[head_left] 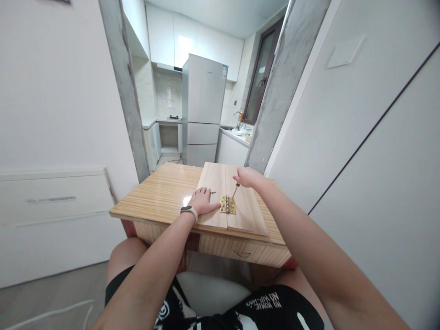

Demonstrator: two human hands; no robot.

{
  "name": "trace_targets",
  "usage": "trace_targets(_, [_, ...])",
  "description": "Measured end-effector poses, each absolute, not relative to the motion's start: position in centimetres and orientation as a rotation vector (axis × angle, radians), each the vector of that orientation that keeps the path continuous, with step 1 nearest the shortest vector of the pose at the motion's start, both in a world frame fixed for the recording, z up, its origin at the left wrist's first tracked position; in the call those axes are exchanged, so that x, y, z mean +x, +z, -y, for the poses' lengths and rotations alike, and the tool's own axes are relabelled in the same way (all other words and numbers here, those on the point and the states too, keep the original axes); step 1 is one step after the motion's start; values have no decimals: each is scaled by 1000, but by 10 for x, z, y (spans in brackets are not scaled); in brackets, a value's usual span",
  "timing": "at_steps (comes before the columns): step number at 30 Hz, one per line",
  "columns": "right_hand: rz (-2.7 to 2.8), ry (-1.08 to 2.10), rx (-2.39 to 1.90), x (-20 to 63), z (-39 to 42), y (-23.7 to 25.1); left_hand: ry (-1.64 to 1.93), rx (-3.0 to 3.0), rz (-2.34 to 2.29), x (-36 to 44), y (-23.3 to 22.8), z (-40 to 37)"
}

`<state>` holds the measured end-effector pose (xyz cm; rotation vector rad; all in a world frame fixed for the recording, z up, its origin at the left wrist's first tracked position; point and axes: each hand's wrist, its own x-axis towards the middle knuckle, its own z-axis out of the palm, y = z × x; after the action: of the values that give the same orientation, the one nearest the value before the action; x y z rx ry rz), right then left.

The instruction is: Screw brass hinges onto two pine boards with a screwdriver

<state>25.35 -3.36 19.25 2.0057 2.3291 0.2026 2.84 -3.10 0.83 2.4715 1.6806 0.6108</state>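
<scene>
Two pale wooden boards lie side by side on the desk, the left board (213,174) and the right board (248,215). A brass hinge (228,205) spans the seam between them. My right hand (248,177) is closed round the handle of a screwdriver (235,189), whose tip points down at the hinge's upper right part. Whether the tip sits in a screw is too small to tell. My left hand (202,201) lies flat on the left board, fingers spread, its thumb at the hinge's left edge. A small dark screw-like piece (213,192) lies by its fingertips.
The wood-grain desk (154,192) has a drawer with a metal handle (242,253) in front of my legs. White walls and a grey door frame stand close on both sides. Behind the desk are a silver refrigerator (206,91) and a sink counter (233,146).
</scene>
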Motion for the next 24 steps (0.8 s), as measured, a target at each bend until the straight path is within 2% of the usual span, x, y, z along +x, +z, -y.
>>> trace_targets(4, [-2261,295,2104,256,32,188,600,2485,-1675,29,8,30])
trace_targets(7, [-2261,245,2089,258,28,187,597,2481,-1685,29,7,30])
trace_targets(24, [-2440,204,1814,256,22,186,610,2471,-1673,28,6,29])
